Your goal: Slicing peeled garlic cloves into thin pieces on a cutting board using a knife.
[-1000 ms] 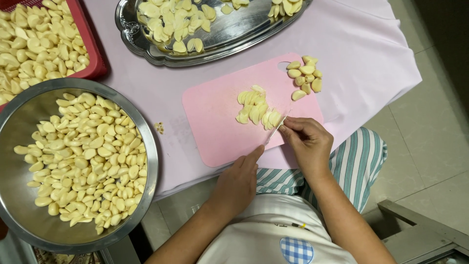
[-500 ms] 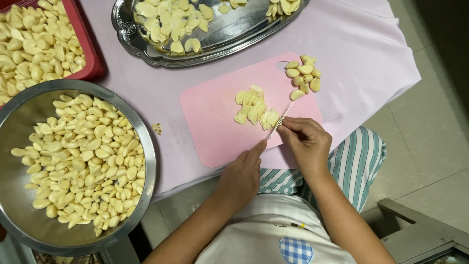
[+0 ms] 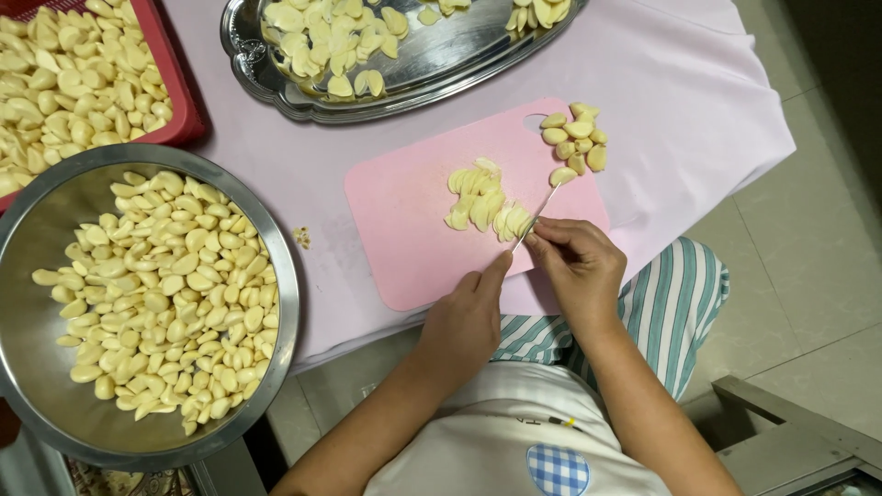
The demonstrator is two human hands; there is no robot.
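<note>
The left hand (image 3: 467,321) lies loosely curled, holding nothing, fingertips on the pink cutting board (image 3: 413,220) just below the sliced garlic (image 3: 487,207). The right hand (image 3: 579,266) is closed round a small knife (image 3: 536,217), its blade touching the slices' right edge, whole cloves (image 3: 574,142) beyond

Pale yellow garlic cloves (image 3: 484,204) lie on a pink cutting board (image 3: 413,220) over a lilac tablecloth (image 3: 680,101).

Steel bowl (image 3: 276,276) (red basket (image 3: 175,101) behind)
</note>
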